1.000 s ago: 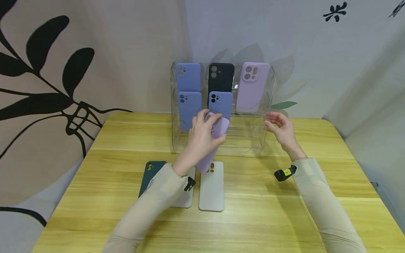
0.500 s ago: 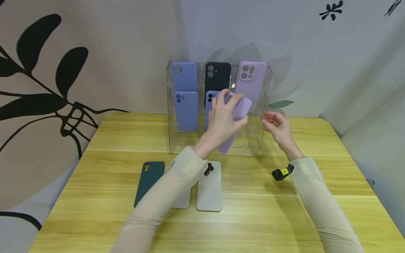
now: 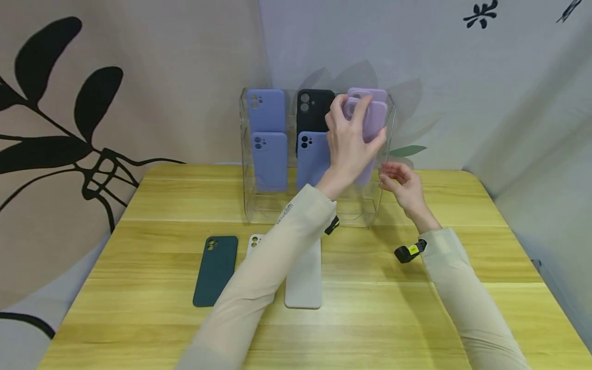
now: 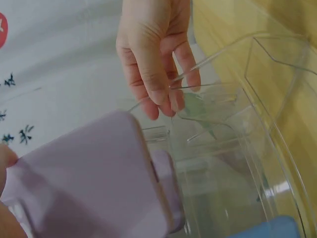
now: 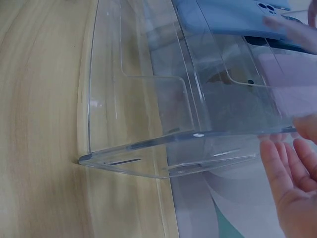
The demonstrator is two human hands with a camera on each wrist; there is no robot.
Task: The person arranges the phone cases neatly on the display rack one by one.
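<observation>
My left hand (image 3: pixel 348 141) grips a light purple phone case (image 3: pixel 375 119) by its sides, thumb on the right edge and fingertips near the camera cutout. Behind it, on the rack's upper right, stands another light purple case (image 3: pixel 373 94). The left wrist view shows the held case (image 4: pixel 94 178) overlapping the rear one (image 4: pixel 168 188); whether they touch, I cannot tell. My right hand (image 3: pixel 404 190) pinches the right side panel of the clear acrylic display rack (image 3: pixel 268 208) between thumb and fingers, as the right wrist view also shows.
The rack also bears a blue-violet case (image 3: pixel 266 110) and a black case (image 3: pixel 314 110) above, with two blue-violet cases (image 3: pixel 270 167) below. On the wooden table (image 3: pixel 370 318) lie a dark green case (image 3: pixel 216 272), a white case (image 3: pixel 305 282) and another white one, mostly hidden by my left sleeve.
My left hand has carried the light purple case up and to the right, from before the rack's middle to its upper right. The right hand has kept its hold on the rack's side.
</observation>
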